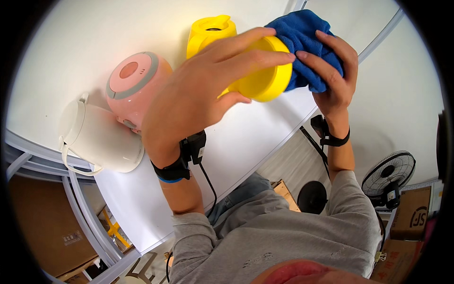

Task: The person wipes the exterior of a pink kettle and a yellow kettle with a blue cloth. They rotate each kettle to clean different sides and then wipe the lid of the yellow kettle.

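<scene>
My left hand (191, 88) grips a yellow cylindrical plastic container (275, 80), fingers across its side and thumb beneath. What kind of vessel it is I cannot tell. In my right hand (337, 80) is a bunched blue cloth (301, 39), pressed against the right end of the container and hiding that end. Both hands are raised over the white table (234, 145). Behind my left hand stands a yellow jug (211, 26) with a spout, partly covered by the hand. A pink rounded appliance (133, 83) with grey trim is left of that hand, beside a white jug (103, 135) with a handle.
A white wall (106, 25) rises behind the table. Black cabled devices are strapped to both wrists. On the right are a black fan (388, 174) and cardboard boxes (411, 213). A metal shelf (79, 209) at the left holds a large cardboard box (42, 223).
</scene>
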Demonstrator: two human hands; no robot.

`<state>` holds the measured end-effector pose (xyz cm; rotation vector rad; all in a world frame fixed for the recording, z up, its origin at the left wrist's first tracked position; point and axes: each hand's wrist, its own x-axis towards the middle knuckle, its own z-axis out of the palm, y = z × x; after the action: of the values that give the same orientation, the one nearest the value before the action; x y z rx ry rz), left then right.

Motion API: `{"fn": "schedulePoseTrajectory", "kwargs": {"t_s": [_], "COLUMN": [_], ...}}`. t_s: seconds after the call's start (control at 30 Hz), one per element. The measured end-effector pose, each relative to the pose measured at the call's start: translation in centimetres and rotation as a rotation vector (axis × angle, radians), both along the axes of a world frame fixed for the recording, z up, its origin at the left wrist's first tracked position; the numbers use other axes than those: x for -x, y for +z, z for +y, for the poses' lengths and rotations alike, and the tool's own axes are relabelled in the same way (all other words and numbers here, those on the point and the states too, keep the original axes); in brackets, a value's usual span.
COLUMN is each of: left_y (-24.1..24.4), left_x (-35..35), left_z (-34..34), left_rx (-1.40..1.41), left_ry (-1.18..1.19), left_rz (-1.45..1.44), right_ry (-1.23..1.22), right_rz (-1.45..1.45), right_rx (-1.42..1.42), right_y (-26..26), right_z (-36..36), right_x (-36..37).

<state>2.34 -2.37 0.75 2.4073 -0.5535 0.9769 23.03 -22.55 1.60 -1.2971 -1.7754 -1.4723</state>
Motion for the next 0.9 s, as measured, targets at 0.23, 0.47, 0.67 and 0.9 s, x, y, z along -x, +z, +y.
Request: {"fn": "schedulePoseTrajectory", "kwargs": {"t_s": [0.23,0.47,0.67,0.9], "left_y": [0.0,0.1,-0.1,0.7], "left_x": [-0.7,-1.9,-1.9,-1.5], "left_z": [-0.1,0.2,1.0,0.1], "left_rx": [0.132,0.367,0.345,0.213], "left_ry": [-0.155,-0.344,-0.231,-0.09], "left_rz": [-0.011,-0.074,-0.059,-0.201], "right_ry": [0.361,0.513,0.36,0.268], "right_rz": [0.538,0.989,0.599,0.232], "right_rx": [0.298,0.585,0.372,0.126], "right_y": [-0.2,-2.9,-3.6,-2.6], "right_z": [-0.1,0.1,0.5,0.4], "right_x": [-0.9,-0.7,2.3,2.2]}}
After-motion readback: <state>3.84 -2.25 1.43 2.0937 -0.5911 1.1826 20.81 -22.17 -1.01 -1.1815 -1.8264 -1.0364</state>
